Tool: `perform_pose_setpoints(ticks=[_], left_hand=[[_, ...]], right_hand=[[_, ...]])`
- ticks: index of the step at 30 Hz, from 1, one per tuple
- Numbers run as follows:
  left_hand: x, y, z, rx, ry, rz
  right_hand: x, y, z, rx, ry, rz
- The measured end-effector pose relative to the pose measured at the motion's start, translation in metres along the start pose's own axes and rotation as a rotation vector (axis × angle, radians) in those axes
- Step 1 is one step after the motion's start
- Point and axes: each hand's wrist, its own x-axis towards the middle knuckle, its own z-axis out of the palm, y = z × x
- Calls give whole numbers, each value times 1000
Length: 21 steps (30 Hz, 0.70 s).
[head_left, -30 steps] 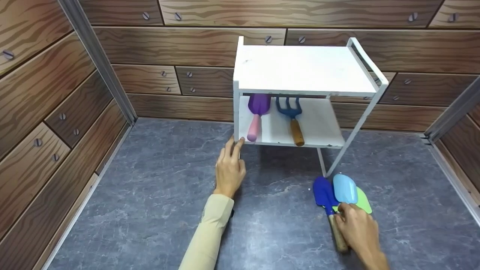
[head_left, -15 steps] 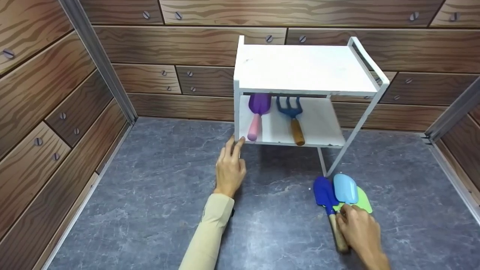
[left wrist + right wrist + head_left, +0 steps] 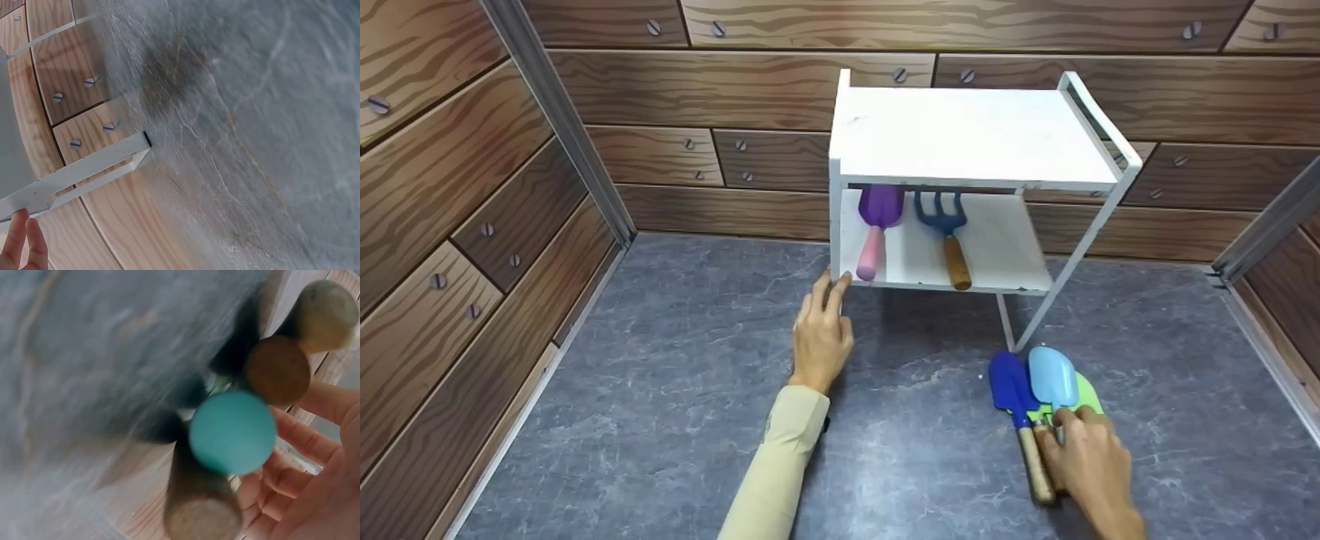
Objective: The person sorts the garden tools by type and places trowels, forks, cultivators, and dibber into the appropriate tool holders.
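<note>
In the head view my left hand [image 3: 819,341] touches the lower left front corner of a white two-tier rack [image 3: 975,135] with fairly straight fingertips. On its lower shelf lie a purple trowel [image 3: 880,206] with a pink handle and a blue hand fork [image 3: 943,220] with a brown handle. My right hand [image 3: 1087,457] curls its fingers round the handle of a light blue trowel [image 3: 1052,375]. Beside it is a dark blue trowel [image 3: 1011,382] with a wooden handle; a green tool head [image 3: 1087,397] lies partly underneath. The right wrist view shows the teal handle end [image 3: 233,433] against my fingers.
A brown handle end [image 3: 278,371] and wooden handle ends [image 3: 202,517] crowd close round the teal one. The rack's right leg [image 3: 1050,304] reaches the floor just behind the trowel heads. Wood-patterned walls [image 3: 697,86] enclose the grey marbled floor [image 3: 697,315].
My right hand has shifted slightly to the right and its fingers have spread a little over the handles. My left hand stays at the rack's corner; the tools stay put.
</note>
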Motion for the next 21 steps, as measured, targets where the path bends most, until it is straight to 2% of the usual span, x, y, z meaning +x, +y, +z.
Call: perform_pose_setpoints(ticks=[2,8,15,21], left_hand=[[0,0,1,-4,-1,-4],[1,1,1,-9,-2,-2],[1,2,1,-3,-4,-4],[0,1,1,-2,11,7]], right_hand=[[0,3,-1,-12,3,17],[2,8,-4,-34,-94,69],[3,12,-2,-45,-37,9],[6,15,0,-66,-71,-9]])
